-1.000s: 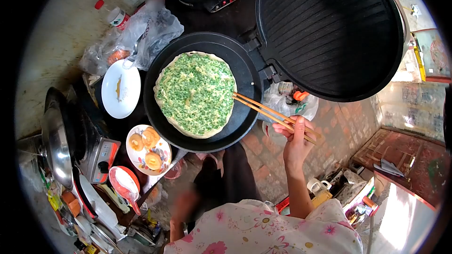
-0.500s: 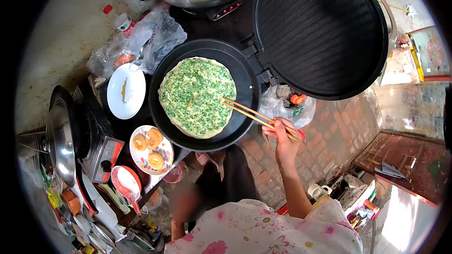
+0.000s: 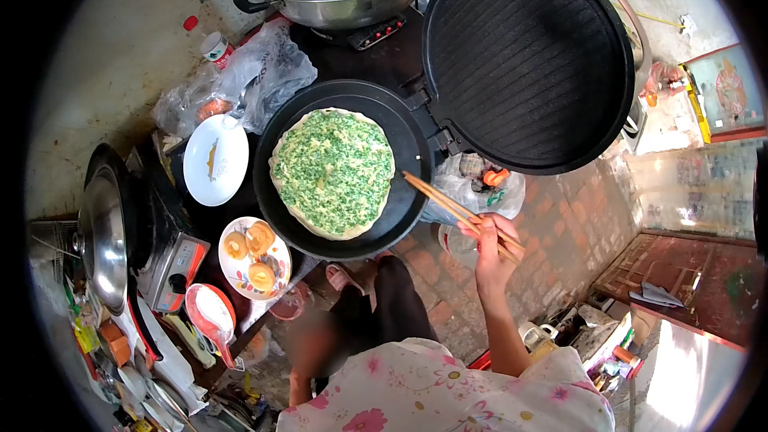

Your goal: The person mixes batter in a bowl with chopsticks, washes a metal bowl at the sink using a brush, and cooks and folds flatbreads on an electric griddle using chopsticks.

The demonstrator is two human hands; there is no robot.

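Note:
My right hand [image 3: 496, 250] is closed around a pair of wooden chopsticks [image 3: 448, 204]. Their tips are close together over the right side of the black electric griddle [image 3: 404, 208], a little apart from the flatbread. That round flatbread [image 3: 332, 172] lies flat in the griddle, pale dough at its rim and a chopped green and yellow filling spread across the top. The ribbed griddle lid [image 3: 528, 64] stands open on its hinge at the right. Low in the view, my left hand [image 3: 316, 344] hangs near my leg, too blurred for its fingers to show.
A steel pot [image 3: 352, 8] of yellow liquid with a ladle stands behind the griddle. Left of it are a white oval dish [image 3: 216, 160], a plate [image 3: 276, 260] with 3 round dough pieces, a red-handled scoop [image 3: 212, 312] of white powder and a lidded wok [image 3: 104, 224].
My right hand has shifted slightly right and down, drawing the chopstick tips away from the flatbread's edge. The camera view has also shifted slightly.

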